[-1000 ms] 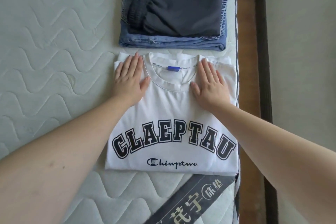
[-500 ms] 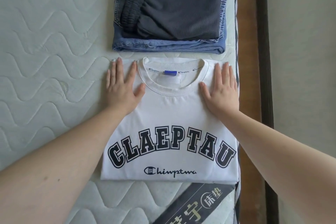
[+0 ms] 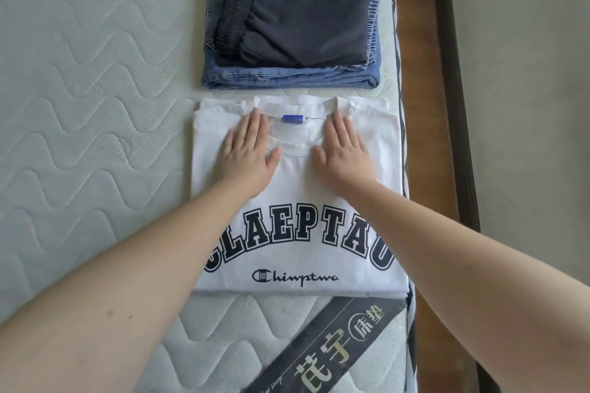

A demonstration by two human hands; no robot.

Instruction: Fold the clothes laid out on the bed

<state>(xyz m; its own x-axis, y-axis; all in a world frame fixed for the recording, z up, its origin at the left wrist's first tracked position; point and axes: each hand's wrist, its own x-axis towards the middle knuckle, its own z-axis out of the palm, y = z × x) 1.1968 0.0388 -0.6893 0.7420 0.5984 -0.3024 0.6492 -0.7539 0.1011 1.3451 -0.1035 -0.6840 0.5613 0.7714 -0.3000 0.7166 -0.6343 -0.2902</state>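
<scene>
A folded white T-shirt (image 3: pixel 297 207) with dark block lettering lies flat near the mattress's right edge, collar facing away from me. My left hand (image 3: pixel 249 153) presses flat on the shirt just left of the collar, fingers straight and together. My right hand (image 3: pixel 343 153) lies flat just right of the collar in the same way. Beyond the shirt sits a stack of folded clothes: dark shorts (image 3: pixel 297 13) on top of folded blue jeans (image 3: pixel 287 76).
The quilted pale mattress (image 3: pixel 89 80) stretches to the left. A dark label band (image 3: pixel 322 351) with printed characters crosses its near corner. To the right run the brown wooden bed frame (image 3: pixel 424 105) and a grey floor (image 3: pixel 526 73).
Both hands have slid inward from the shirt's shoulders to either side of the collar. The view has shifted slightly.
</scene>
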